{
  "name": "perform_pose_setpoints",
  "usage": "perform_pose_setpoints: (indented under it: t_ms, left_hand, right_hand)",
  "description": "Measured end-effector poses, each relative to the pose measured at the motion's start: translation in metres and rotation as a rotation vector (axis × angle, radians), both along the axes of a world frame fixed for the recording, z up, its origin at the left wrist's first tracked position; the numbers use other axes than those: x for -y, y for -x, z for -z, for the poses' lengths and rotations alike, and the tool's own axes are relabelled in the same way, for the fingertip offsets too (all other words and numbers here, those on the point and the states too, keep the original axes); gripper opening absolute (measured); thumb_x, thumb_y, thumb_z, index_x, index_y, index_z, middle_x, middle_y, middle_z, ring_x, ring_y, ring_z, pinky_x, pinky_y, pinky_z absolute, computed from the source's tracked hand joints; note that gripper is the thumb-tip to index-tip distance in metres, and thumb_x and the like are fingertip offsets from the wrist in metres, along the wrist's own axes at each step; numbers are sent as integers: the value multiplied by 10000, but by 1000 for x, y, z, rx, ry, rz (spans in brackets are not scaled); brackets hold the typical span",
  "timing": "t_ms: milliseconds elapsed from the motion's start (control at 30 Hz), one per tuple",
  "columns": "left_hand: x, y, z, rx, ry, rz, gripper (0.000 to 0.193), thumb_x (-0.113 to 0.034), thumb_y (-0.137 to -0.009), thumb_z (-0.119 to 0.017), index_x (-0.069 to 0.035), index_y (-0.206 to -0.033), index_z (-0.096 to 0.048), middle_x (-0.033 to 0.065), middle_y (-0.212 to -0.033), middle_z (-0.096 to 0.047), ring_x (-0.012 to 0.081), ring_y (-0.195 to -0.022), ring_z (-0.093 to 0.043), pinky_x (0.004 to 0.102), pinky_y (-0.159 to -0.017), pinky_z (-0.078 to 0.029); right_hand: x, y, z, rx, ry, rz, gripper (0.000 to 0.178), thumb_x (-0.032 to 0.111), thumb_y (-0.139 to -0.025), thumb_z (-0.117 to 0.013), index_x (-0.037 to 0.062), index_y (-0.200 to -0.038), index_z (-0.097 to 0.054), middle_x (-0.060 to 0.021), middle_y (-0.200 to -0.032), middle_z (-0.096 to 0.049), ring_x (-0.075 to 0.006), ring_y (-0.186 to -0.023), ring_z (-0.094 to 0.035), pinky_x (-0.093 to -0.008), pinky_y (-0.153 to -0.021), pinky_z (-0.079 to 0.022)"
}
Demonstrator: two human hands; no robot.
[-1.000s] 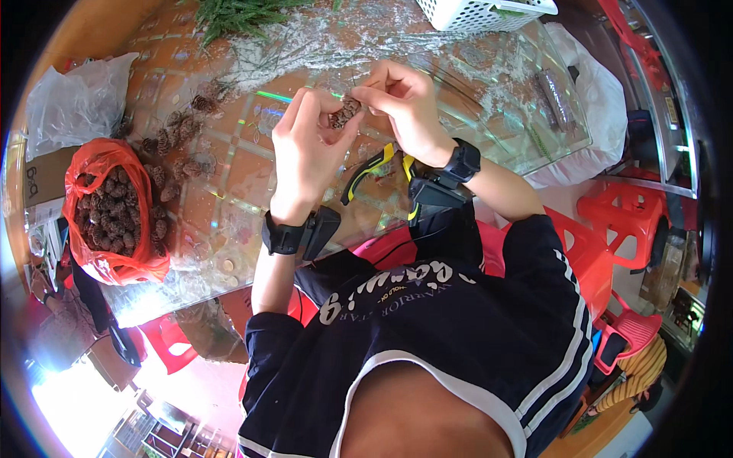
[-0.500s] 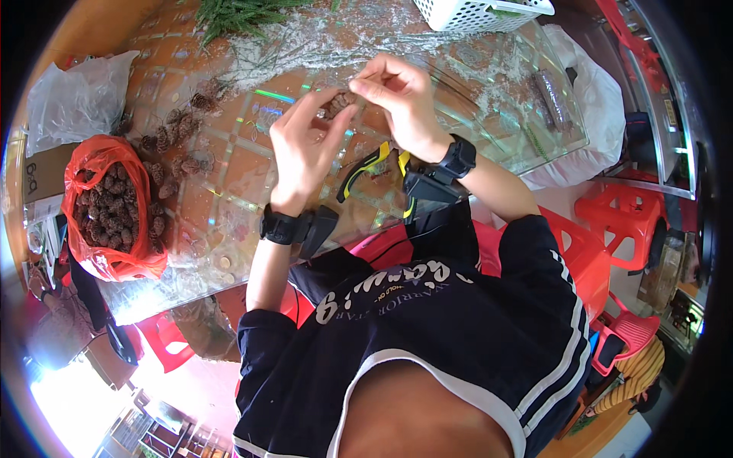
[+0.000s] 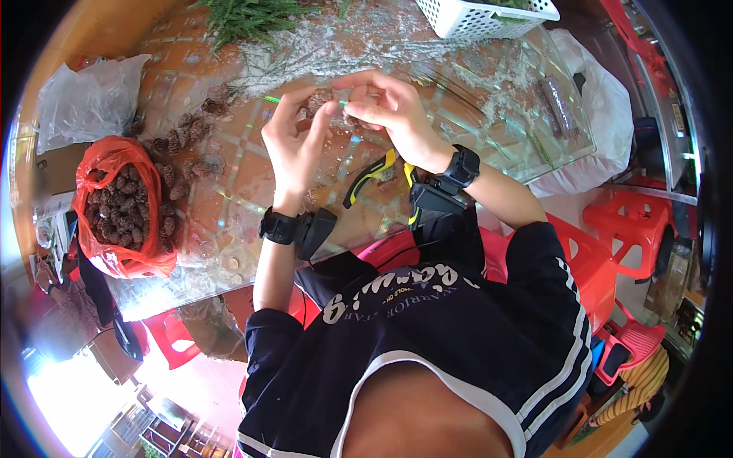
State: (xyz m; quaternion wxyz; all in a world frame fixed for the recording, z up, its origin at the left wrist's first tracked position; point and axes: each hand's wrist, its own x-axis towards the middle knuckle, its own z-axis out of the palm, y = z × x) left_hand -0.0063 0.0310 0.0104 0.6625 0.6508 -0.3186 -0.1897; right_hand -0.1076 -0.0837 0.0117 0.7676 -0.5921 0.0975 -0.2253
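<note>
Over the glass-topped table (image 3: pixel 229 202), my left hand (image 3: pixel 294 141) holds a small brown pine cone (image 3: pixel 319 99) between thumb and fingers. Close beside it, my right hand (image 3: pixel 397 118) has thumb and fingertips pinched together. A small brown bit shows under those fingertips, too small to name. Below my hands lies a pair of pliers (image 3: pixel 366 179) with yellow and black handles, partly hidden by the device on my right wrist. To the left, a red plastic bag (image 3: pixel 90 229) stands open, full of pine cones (image 3: pixel 118 214). Several loose pine cones (image 3: pixel 179 137) lie beside it.
Green artificial sprigs (image 3: pixel 248 19) lie at the far side, near a white perforated basket (image 3: pixel 489 19). White powder (image 3: pixel 282 61) and thin stems cover the far tabletop. A clear plastic bag (image 3: pixel 92 99) sits far left, a wrapped dark roll (image 3: pixel 556 107) right. Red stools (image 3: pixel 630 221) stand at right.
My right hand has come down slightly and its fingertips have drawn away from the top of the pine cone. My left hand has shifted a little left with the cone.
</note>
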Motion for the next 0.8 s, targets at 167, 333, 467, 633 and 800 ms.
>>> perform_pose_setpoints:
  t_ms: [167, 333, 467, 633, 800]
  left_hand:
    - [-6, -20, 3, 93, 32, -220, 232, -74, -759, -656, 18, -953, -566, 71, -800, -605, 66, -634, -549, 191, -516, -445]
    - [-28, -62, 7, 383, -83, -475, 252, -106, -748, -665, -5, -956, -566, 77, -824, -605, 105, -664, -560, 224, -560, -451]
    - [-58, -105, 29, 500, -322, -626, 314, -179, -738, -669, -25, -980, -543, 97, -853, -606, 202, -721, -588, 310, -631, -467]
    - [-60, -108, 15, 593, -714, -724, 342, -243, -727, -670, -36, -965, -538, 138, -874, -615, 293, -823, -593, 370, -717, -463]
    - [-45, -79, -1, 735, -845, -710, 317, -221, -742, -635, -61, -1000, -544, 159, -951, -599, 318, -913, -564, 406, -744, -447]
  right_hand:
    - [9, -2, 9, 44, -136, -56, 293, 258, -880, -482, -11, -958, -566, 35, -666, -454, -36, -579, -363, -179, -506, -275]
    - [14, 4, 16, 26, -188, -46, 348, 283, -906, -420, -33, -905, -567, 29, -621, -434, -44, -539, -353, -188, -492, -271]
    - [11, 1, 12, 55, -207, -54, 281, 233, -890, -463, -21, -862, -581, 31, -603, -448, -39, -537, -375, -191, -486, -282]
    - [27, -4, 10, -73, 80, -29, 156, 147, -818, -567, -2, -818, -614, 3, -674, -572, -45, -551, -458, -180, -497, -344]
    - [41, -7, 23, -112, 431, 43, 58, 60, -748, -609, 26, -791, -627, -1, -682, -599, -55, -585, -498, -200, -540, -386]
